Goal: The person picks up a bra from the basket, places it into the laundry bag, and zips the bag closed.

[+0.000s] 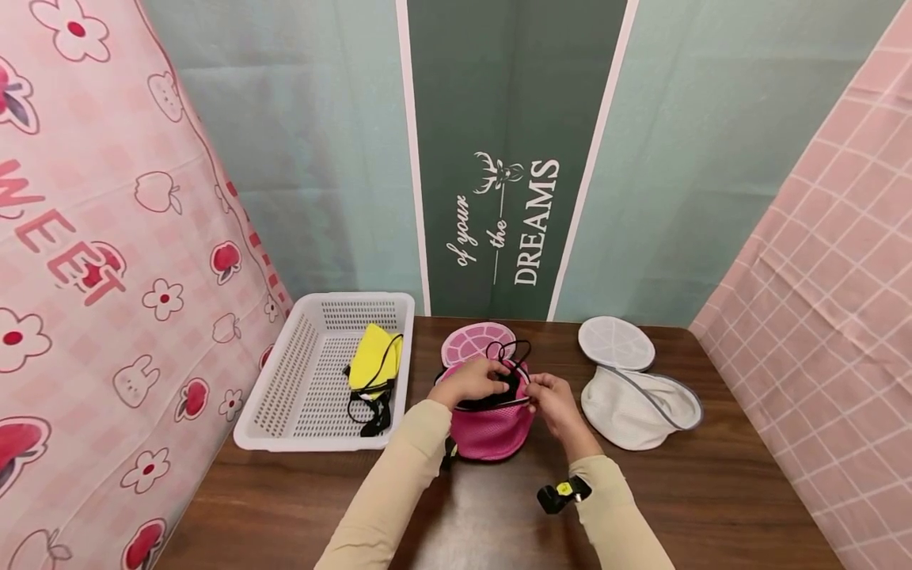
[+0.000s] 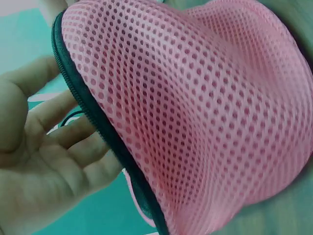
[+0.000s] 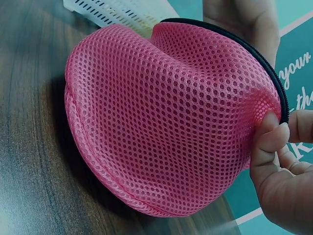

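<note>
A pink mesh laundry bag (image 1: pixel 492 435) with a black zipper edge stands on the table, its mouth open. My left hand (image 1: pixel 470 381) reaches over the mouth; in the left wrist view its fingers (image 2: pixel 73 132) extend loosely behind the zipper edge. Black material (image 1: pixel 507 385) shows inside the bag, and thin black cords (image 1: pixel 509 348) loop up out of it. At the right side of the mouth, my right hand (image 1: pixel 557 404) pinches the rim between thumb and fingers, as the right wrist view shows. The left fingertips are partly hidden by the bag.
To the left, a white plastic basket (image 1: pixel 267 396) holds a yellow pouch (image 1: pixel 370 360) with black cords. Behind the bag shows its pink oval end panel (image 1: pixel 473 340). A white mesh bag (image 1: pixel 620 408) lies open at right, its white oval panel (image 1: pixel 616 344) behind it.
</note>
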A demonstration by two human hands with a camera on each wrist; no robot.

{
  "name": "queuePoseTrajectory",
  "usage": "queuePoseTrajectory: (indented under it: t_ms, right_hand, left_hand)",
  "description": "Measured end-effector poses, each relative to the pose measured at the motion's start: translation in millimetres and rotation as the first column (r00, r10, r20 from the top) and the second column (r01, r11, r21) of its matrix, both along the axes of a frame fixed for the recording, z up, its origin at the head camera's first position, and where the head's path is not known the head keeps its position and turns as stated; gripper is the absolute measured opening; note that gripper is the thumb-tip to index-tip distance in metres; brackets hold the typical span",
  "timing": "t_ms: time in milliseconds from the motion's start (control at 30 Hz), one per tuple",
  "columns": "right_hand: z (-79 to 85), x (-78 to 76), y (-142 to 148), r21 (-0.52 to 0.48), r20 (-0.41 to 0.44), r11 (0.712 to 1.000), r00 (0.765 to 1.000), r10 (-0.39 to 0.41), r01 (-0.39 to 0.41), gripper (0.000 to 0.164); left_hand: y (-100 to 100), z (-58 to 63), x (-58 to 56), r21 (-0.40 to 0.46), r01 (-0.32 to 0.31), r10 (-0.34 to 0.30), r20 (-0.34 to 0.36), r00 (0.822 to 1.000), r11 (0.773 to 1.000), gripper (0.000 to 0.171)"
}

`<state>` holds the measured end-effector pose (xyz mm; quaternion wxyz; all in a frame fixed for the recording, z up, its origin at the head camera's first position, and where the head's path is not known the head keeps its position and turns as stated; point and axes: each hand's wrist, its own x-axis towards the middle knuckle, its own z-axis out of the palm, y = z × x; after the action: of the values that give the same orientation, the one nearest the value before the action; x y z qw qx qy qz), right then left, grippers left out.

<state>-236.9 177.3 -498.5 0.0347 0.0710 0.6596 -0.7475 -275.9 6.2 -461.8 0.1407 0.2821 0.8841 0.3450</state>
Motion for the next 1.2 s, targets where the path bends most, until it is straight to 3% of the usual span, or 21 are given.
queuePoseTrajectory:
  t_ms: [100, 200, 333, 467, 733, 833, 900, 1000, 1200]
  right_hand:
    - [0.1, 1.0, -1, 0.004, 0.000, 1.000, 1.000, 0.006, -0.006, 0.021]
    - [0.9, 1.8, -1, -0.005, -0.006, 1.000, 1.000, 0.015, -0.016, 0.019]
    - [3.5, 2.4, 2, -0.045, -0.013, 0.998, 0.999, 0.036, -0.037, 0.015]
    - [6.3, 2.7, 8, -0.071, -0.023, 0.996, 0.998, 0.060, -0.061, 0.013]
    - [8.5, 3.5, 11, -0.058, -0.033, 0.996, 0.997, 0.065, -0.067, 0.010]
    - [8.3, 3.5, 11, -0.054, -0.036, 0.997, 0.998, 0.060, -0.062, 0.011]
    - [7.9, 3.4, 11, -0.049, -0.031, 0.997, 0.998, 0.058, -0.059, 0.012]
    - [8.1, 4.1, 10, -0.007, -0.034, 0.999, 0.998, 0.048, -0.048, 0.014]
    - [9.0, 7.8, 6, 0.138, -0.078, 0.989, 0.995, 0.057, -0.046, 0.020]
  left_hand:
    - [1, -4.5, -0.5, -0.119, 0.058, -0.067, -0.074, 0.995, 0.991, 0.033]
    - [3, -12.7, -1.2, -0.235, 0.082, -0.106, -0.091, 0.990, 0.968, 0.039]
    - [5, -24.0, -3.2, -0.348, 0.048, -0.078, -0.072, 0.994, 0.936, 0.042]
    - [6, -31.9, -3.9, -0.457, 0.006, -0.053, -0.089, 0.995, 0.889, 0.044]
    - [13, -27.7, 0.7, -0.549, -0.023, -0.039, -0.101, 0.994, 0.835, 0.045]
    - [15, -27.5, 1.4, -0.561, -0.029, -0.035, -0.103, 0.994, 0.827, 0.046]
    - [15, -28.2, 1.7, -0.555, -0.029, -0.034, -0.103, 0.994, 0.831, 0.046]
    - [14, -28.8, 1.8, -0.518, -0.016, -0.052, -0.116, 0.992, 0.855, 0.045]
    - [3, -19.4, 4.3, -0.308, -0.009, -0.056, -0.204, 0.977, 0.951, 0.032]
